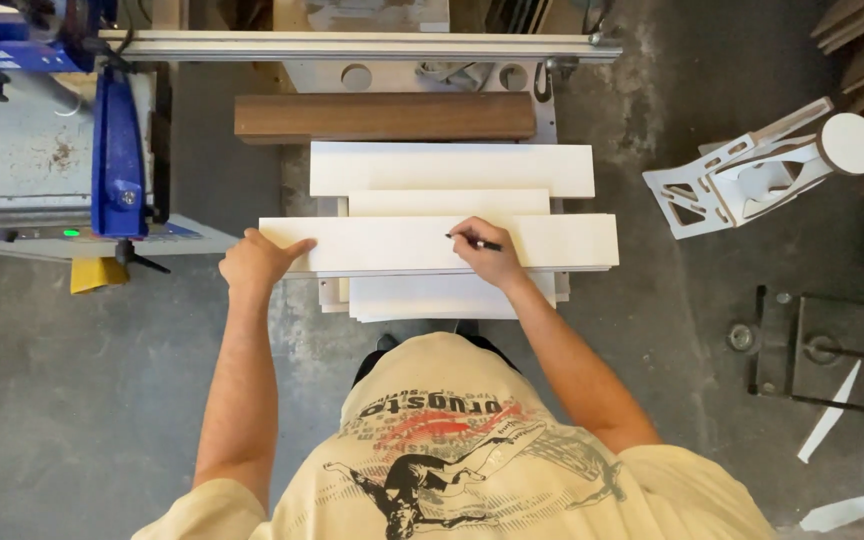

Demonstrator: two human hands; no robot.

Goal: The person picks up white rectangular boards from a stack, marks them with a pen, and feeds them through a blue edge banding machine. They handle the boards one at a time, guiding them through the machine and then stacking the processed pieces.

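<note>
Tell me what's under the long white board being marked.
Under the long white board lie more stacked white boards, edges showing front and back. The left hand steadies it; the right hand holds a pencil. Their support is covered.

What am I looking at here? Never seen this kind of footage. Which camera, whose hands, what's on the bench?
There is one picture, taken by a camera worn on a person's head, looking straight down. No robot is involved: the two bare arms belong to the wearer, whose cream printed T-shirt fills the bottom.

The left hand presses flat on the left end of a long white rectangular board, steadying it. The right hand holds a thin dark pencil with its tip on that board.

Under and behind it lie more white boards, stacked on a small stand, with a dark brown wooden plank beyond them. At left stands a saw table with a blue fence. At right, a white cut-out plywood piece rests on the grey concrete floor.
</note>
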